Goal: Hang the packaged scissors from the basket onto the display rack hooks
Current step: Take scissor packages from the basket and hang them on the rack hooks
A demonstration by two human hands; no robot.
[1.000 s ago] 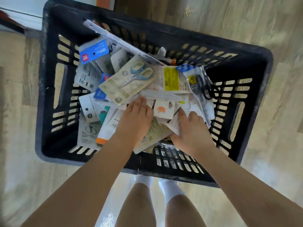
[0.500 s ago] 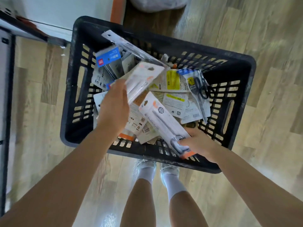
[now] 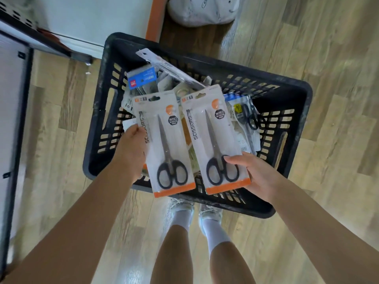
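Above the black basket (image 3: pixel 291 93), both hands grip scissors packs: left hand (image 3: pixel 131 148), right hand (image 3: pixel 254 173).

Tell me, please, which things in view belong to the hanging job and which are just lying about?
Belonging:
- left hand holding a white-and-orange carded pack of black-handled scissors
- right hand holding a matching second pack
- black slotted plastic basket of further packs

Lying about:
- white cloth bag
- wood-plank floor

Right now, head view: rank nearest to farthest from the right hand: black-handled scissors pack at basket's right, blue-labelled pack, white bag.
From the right hand:
1. Black-handled scissors pack, just above it, basket's right side.
2. Blue-labelled pack, basket's far-left corner.
3. White bag, on the floor beyond the basket.
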